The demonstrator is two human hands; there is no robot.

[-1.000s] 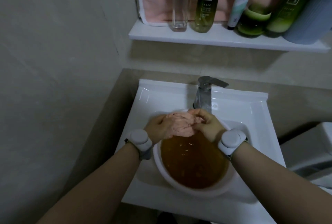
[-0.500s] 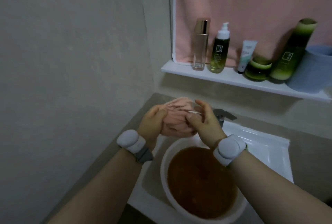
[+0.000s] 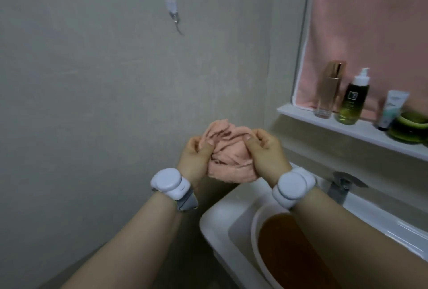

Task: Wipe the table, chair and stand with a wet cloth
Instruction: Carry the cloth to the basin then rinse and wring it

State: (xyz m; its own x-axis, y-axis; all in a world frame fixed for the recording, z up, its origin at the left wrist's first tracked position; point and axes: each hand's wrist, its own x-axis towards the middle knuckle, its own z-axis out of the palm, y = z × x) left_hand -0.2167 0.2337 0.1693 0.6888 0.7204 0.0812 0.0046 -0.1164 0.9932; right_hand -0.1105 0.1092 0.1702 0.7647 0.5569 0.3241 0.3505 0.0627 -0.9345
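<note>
Our left hand [image 3: 194, 159] and right hand [image 3: 266, 154] both curl round the bunched pink cloth [image 3: 229, 156], up past the left edge of the sink [image 3: 209, 221]. It looks wrung, though drips are hard to see; we should squeeze it firmly over the basin [image 3: 253, 226].

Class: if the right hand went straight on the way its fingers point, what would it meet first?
The right hand points left into the bunched pink cloth it grips; beyond that, probably the left hand.
</note>
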